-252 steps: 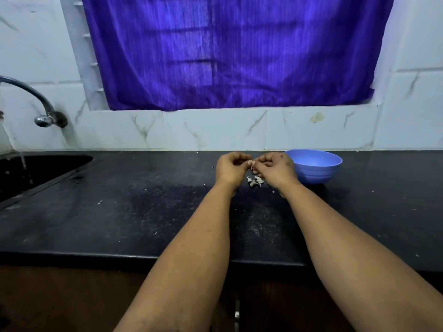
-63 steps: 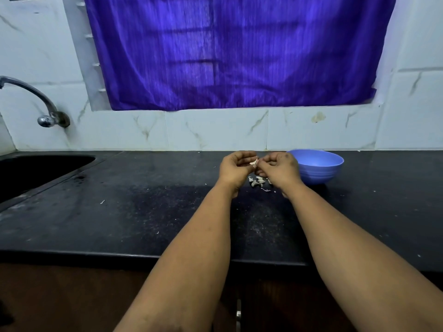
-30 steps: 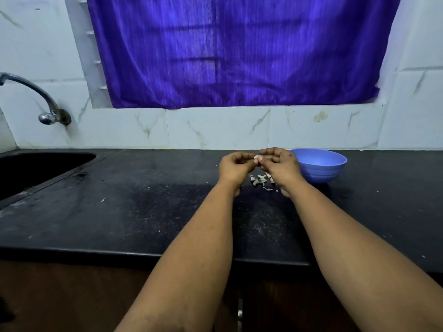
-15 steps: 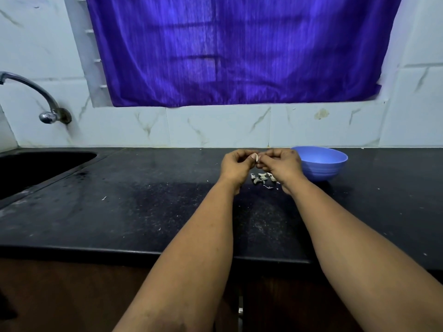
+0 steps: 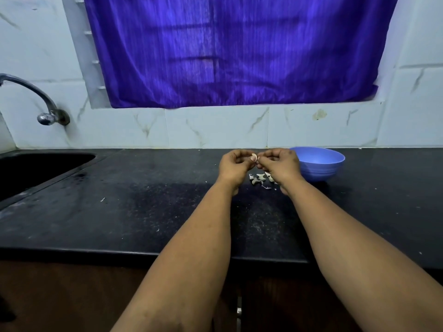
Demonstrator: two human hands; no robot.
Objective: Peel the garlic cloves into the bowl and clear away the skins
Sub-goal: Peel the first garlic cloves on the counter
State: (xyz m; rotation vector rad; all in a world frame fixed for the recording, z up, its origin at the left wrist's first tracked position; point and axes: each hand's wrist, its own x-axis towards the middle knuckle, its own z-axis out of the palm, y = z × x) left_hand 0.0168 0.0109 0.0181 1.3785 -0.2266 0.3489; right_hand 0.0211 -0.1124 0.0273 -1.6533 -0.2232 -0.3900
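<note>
Garlic clove (image 5: 253, 157), mid-frame above the table (image 5: 143, 212), is pinched between left hand (image 5: 236, 164) and right hand (image 5: 279, 164), apparently mid-peel; next, judging so, drop it into the bowl (image 5: 318, 164) at right.

Matt plastic bowl (image 5: 318, 164); glossy dark stone countertop (image 5: 143, 212); shiny metal tap (image 5: 36, 97)

Both bare forearms reach forward and converge, the wrists close together. The left hand (image 5: 235, 165) has its fingers curled inward, thumb and fingertips pinching a small garlic clove (image 5: 253, 157). The right hand (image 5: 279, 164), knuckles up, curls its fingers toward the same clove, its fingertips meeting the left hand's.
</note>
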